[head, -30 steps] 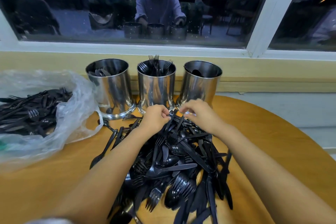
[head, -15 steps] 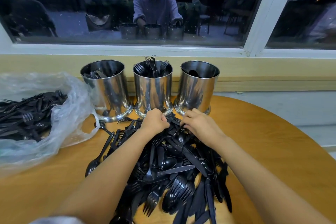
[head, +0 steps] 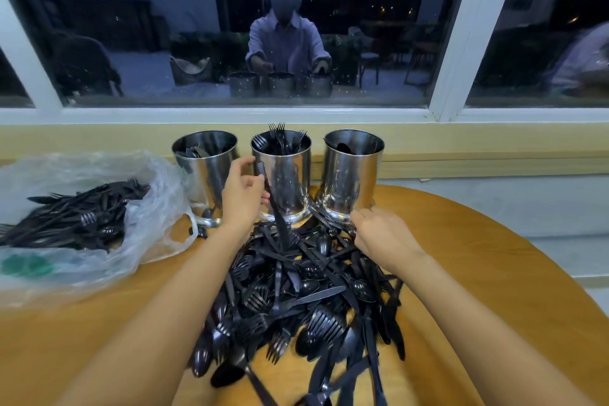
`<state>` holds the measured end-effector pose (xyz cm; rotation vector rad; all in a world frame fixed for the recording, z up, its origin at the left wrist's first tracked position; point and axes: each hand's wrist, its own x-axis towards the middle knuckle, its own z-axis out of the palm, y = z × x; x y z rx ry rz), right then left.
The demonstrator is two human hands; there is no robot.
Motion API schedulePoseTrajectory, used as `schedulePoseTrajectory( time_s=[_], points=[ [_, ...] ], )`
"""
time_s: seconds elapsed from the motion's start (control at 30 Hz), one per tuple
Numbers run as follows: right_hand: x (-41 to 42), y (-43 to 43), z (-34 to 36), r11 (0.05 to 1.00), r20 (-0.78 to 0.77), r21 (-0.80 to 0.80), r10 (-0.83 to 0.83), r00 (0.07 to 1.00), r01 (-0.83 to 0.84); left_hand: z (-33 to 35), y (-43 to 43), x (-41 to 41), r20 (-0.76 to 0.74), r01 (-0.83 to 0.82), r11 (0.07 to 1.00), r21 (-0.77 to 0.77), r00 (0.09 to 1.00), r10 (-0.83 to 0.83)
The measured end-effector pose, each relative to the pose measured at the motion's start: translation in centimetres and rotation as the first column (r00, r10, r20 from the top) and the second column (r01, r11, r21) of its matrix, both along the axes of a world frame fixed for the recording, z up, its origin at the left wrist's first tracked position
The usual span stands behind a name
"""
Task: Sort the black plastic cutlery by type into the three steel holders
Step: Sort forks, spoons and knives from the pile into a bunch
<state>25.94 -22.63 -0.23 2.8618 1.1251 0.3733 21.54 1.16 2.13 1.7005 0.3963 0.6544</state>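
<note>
Cutlery pile (head: 306, 290): black plastic forks, spoons, knives tangled before 3 holders (head: 281, 175).

Black plastic cutlery (head: 296, 290) is being borne in a heap by the surface (head: 478, 273) before three upright steel holders (head: 293, 181) — one piece (head: 275, 217) is being held nearly upright.

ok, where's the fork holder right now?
Head view, back centre of the wooden table: the fork holder stands between the left holder and right holder, just behind the left hand.
</note>
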Motion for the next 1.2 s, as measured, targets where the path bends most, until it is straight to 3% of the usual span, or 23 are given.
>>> schedulePoseTrajectory(
  time_s=[0.07,0.13,0.23,0.37,0.5,0.63,0.73,0.8,0.9,0.97,1.07,1.2],
  points=[
    [-1.4,-0.3,0.2,0.996,-0.112,0.061,-0.051,0.992,0.059,0.4,0.2,-2.0,0.052,-0.07,0.998,-0.001,0.996,0.07],
    [-2.8,-0.5,0.3,0.957,-0.312,0.232,-0.094,0.946,0.172,0.7,0.1,-4.5,0.084,-0.119,0.99,-0.069,0.989,0.125],
    [-5.9,-0.7,0.5,0.796,-0.478,0.528,-0.011,0.878,0.297,0.5,-0.5,-8.7,0.181,-0.112,0.948,-0.3,0.969,0.171],
    [-11.1,-0.2,0.4,0.596,-0.651,0.679,0.218,0.727,0.429,-0.9,-2.4,-13.9,0.233,-0.024,0.811,-0.584,0.953,0.196],
    [-15.2,0.6,0.2,0.335,-0.659,0.743,0.511,0.551,0.579,-2.9,-5.6,-18.7,0.172,0.061,0.7,-0.712,0.981,0.09],
    [-17.7,0.6,-0.1,0.179,-0.584,0.769,0.587,0.561,0.613,-4.5,-8.6,-22.8,0.113,0.123,0.685,-0.718,0.992,-0.061],
    [-18.8,0.1,-0.5,0.217,-0.597,0.776,0.555,0.579,0.592,-5.0,-9.6,-25.1,-0.005,0.188,0.786,-0.59,0.972,-0.236],
    [-19.3,-0.4,-0.7,0.326,-0.631,0.766,0.542,0.555,0.553,-4.9,-9.9,-26.2,-0.151,0.277,0.868,-0.411,0.919,-0.365],
    [-20.3,-0.5,-0.5,0.501,-0.668,0.744,0.587,0.458,0.442,-4.4,-10.5,-26.7,-0.268,0.426,0.865,-0.263,0.83,-0.49],
    [-21.1,-0.2,0.0,0.573,-0.678,0.731,0.554,0.483,0.37,-4.3,-11.0,-26.8,-0.264,0.471,0.836,-0.28,0.8,-0.539],
    [-21.3,0.3,0.1,0.591,-0.658,0.721,0.419,0.625,0.363,-4.7,-10.9,-26.8,-0.243,0.381,0.859,-0.342,0.847,-0.473],
    [-21.2,-0.3,-0.8,0.523,-0.707,0.698,0.393,0.588,0.489,-5.8,-10.3,-26.7,-0.123,0.199,0.812,-0.548,0.942,-0.313]
  ],
)
